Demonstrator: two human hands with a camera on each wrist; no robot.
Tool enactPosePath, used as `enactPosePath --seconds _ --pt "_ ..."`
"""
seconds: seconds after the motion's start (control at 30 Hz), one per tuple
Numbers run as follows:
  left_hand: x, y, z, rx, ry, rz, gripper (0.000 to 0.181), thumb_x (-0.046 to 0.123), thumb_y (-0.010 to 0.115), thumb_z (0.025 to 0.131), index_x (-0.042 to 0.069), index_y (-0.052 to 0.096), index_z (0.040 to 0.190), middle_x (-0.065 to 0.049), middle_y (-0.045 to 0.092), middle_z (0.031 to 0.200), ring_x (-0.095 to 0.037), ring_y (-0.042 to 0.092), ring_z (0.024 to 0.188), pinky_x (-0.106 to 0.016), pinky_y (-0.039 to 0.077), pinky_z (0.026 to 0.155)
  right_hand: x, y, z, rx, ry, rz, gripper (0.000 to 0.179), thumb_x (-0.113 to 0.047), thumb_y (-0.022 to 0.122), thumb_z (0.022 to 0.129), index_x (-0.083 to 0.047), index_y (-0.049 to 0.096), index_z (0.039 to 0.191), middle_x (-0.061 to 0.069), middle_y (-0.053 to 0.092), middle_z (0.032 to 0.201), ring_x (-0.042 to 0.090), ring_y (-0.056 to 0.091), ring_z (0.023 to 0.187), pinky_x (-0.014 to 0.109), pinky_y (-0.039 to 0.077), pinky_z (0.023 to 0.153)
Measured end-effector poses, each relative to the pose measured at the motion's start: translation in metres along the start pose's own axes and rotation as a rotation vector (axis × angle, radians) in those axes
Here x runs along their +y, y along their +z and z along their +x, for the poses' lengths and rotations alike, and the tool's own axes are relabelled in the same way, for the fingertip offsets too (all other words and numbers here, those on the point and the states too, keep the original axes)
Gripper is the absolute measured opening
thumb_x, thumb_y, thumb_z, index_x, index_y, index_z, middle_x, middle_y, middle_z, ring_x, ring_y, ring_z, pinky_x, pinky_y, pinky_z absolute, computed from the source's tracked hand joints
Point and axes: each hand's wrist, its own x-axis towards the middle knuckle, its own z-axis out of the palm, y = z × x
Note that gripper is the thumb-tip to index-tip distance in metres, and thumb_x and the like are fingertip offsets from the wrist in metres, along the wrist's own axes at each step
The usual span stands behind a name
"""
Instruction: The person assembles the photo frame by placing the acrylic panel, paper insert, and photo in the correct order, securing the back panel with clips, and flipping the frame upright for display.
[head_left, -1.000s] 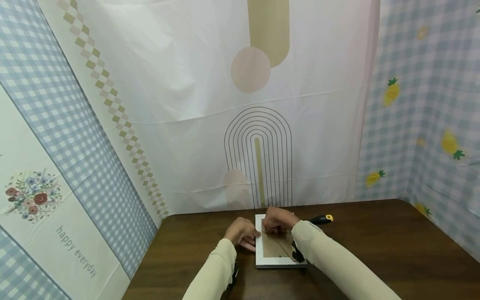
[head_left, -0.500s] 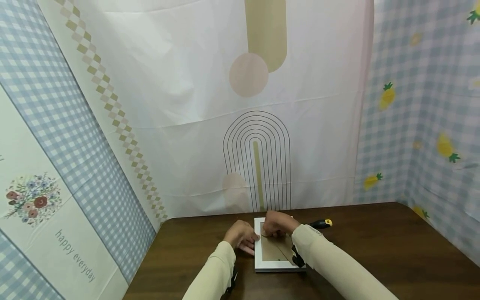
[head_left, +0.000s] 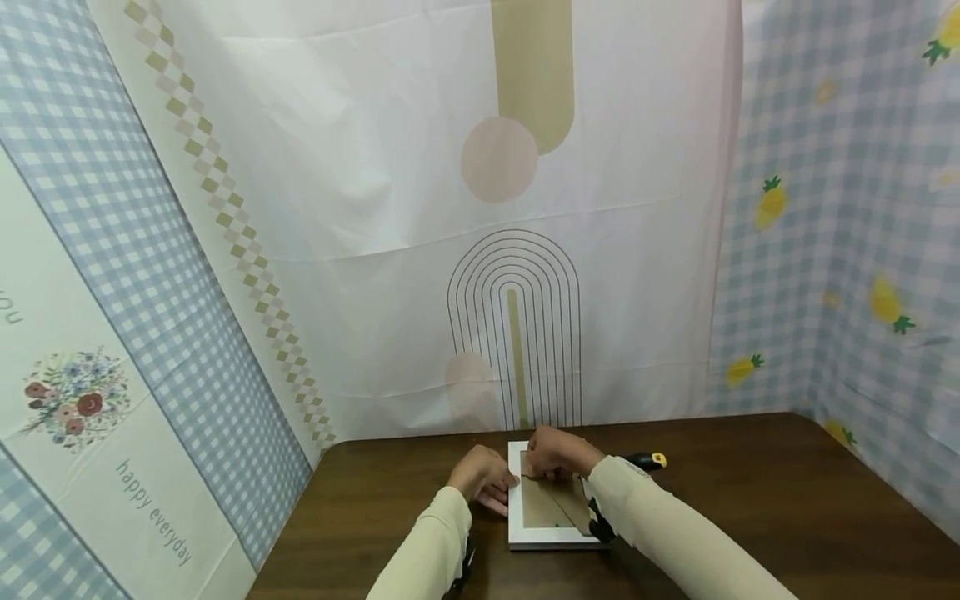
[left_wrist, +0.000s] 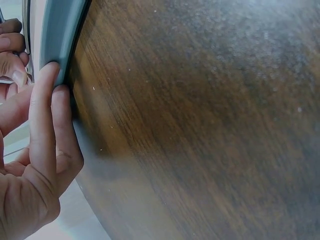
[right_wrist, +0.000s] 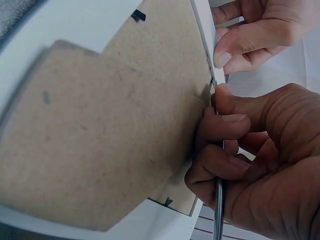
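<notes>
A white picture frame (head_left: pixel 551 538) lies face down on the table, its brown backing board (right_wrist: pixel 167 45) showing. Over the board sits a brown stand flap (right_wrist: pixel 95 135). My left hand (head_left: pixel 482 478) holds the frame's left edge, with the thumb on top and fingertips against the outer side. My right hand (head_left: pixel 561 452) grips a screwdriver (right_wrist: pixel 219 210) by its metal shaft, fingers curled round it at the frame's inner edge. Beyond the right sleeve its black and yellow handle (head_left: pixel 647 461) sticks out. The fingers hide the screwdriver's tip.
Small dark metal tabs (right_wrist: pixel 139 16) stand at the board's edge. The brown wooden table (head_left: pixel 750 500) reaches back to a white patterned curtain (head_left: pixel 375 333). Checked cloth (head_left: pixel 772 292) hangs at the right.
The head view has tilted up a little, so everything sits lower in it. Both hands keep their places on the frame, and the right hand shifts only slightly.
</notes>
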Motion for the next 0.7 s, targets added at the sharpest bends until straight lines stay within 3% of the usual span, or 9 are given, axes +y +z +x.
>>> enactPosePath --seconds 0.4,0.7 --pt "-0.002 0.002 0.001 0.005 0.016 -0.003 0.012 -0.009 0.076 0.096 -0.004 0.069 0.103 -0.026 0.068 0.101 -0.04 0.077 0.09 -0.047 0.076 0.077 0.012 -0.001 -0.004 0.065 -0.046 0.132 0.013 0.001 0.077 0.096 -0.008 0.076 0.087 0.001 0.058 0.063 0.013 0.049 0.056 0.024 0.035 0.047" --pt "-0.002 0.003 0.0 -0.003 0.01 -0.004 0.012 -0.01 0.076 0.098 -0.006 0.068 0.106 -0.028 0.068 0.102 -0.04 0.077 0.09 -0.048 0.076 0.079 0.025 -0.012 -0.006 0.171 -0.104 0.12 0.012 -0.001 0.077 0.1 -0.005 0.081 0.09 0.0 0.058 0.062 0.011 0.046 0.054 0.022 0.033 0.046"
